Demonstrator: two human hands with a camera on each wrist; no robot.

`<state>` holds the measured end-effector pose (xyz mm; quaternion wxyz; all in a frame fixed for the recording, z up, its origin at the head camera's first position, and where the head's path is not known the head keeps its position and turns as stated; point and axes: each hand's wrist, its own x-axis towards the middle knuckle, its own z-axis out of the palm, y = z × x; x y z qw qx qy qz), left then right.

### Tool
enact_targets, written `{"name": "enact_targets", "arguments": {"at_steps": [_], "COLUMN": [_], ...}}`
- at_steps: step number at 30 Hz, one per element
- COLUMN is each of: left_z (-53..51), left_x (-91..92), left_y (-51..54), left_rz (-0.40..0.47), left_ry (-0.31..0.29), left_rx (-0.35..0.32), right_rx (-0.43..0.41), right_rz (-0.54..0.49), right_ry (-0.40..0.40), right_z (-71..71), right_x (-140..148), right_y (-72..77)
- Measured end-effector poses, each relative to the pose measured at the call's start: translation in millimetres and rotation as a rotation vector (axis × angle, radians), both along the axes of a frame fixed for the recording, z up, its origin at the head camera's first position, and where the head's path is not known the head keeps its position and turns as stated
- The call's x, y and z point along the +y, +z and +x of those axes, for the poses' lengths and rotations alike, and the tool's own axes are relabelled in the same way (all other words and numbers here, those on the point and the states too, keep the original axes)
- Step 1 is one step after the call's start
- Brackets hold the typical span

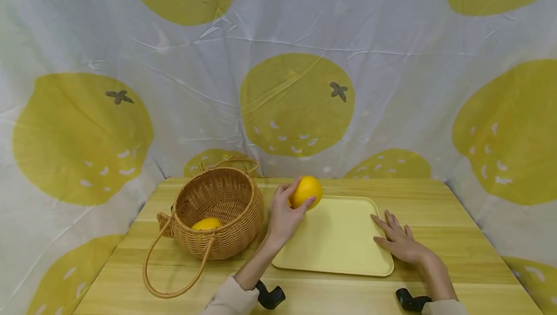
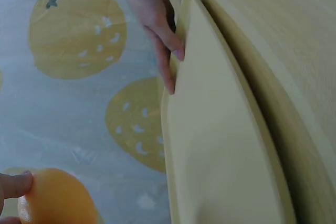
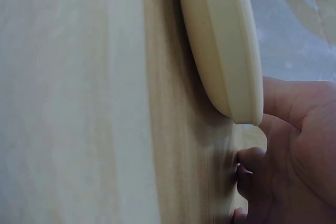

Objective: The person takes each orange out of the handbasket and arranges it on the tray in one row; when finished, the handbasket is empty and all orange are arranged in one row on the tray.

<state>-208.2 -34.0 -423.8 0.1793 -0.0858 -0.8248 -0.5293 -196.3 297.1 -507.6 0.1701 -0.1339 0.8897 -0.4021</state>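
Observation:
My left hand grips a round orange between thumb and fingers, above the far left part of a pale yellow tray. In the left wrist view the thumb presses on the side of the orange. My right hand lies at the tray's right edge with its fingers spread. From the right wrist, its thumb appears against the tray rim, and other fingertips rest near the tabletop. Left of the tray stands a wicker basket with another orange-yellow fruit inside, partly hidden by the rim.
One basket handle hangs down onto the wooden table at the front left; the other handle leans toward the back. Behind the table hangs a white curtain printed with large yellow fruit.

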Motion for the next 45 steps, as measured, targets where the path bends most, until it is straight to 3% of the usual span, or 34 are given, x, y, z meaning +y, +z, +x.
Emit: {"name": "enact_targets", "arguments": {"at_steps": [9, 14, 20, 25, 31, 35, 39, 45], "left_z": [2.2, -0.7, -5.6, -5.4, -2.1, -0.7, 0.3, 0.6], "left_x": [43.1, 55.4, 63.4, 63.4, 54.5, 49.4, 48.4, 55.8], "left_y": [-35.8, -50.6, -61.3, -64.7, -65.3, -66.9, -66.7, -66.4], "left_rz": [0.082, 0.022, -0.055, -0.16, -0.286, -0.306, -0.341, -0.421], "left_ry": [0.082, 0.108, 0.107, 0.102, -0.018, -0.053, -0.038, 0.063], "left_rx": [0.002, -0.046, -0.113, -0.138, -0.125, -0.099, -0.072, -0.023], "right_rx": [0.008, 0.012, 0.016, 0.022, 0.021, 0.013, 0.01, 0.008], "right_rz": [-0.013, -0.014, -0.021, -0.032, -0.035, -0.031, -0.021, -0.023], "right_ry": [-0.002, -0.005, -0.008, -0.004, -0.003, -0.005, -0.006, -0.002], "right_z": [1.4, 2.0, 2.3, 2.2, 2.3, 1.3, 0.7, 1.1], "right_x": [1, 0, 1, 0, 0, 0, 0, 0], "right_y": [0.9, 2.1, 0.2, -0.9, -1.2, -0.9, -0.4, 0.1]}}
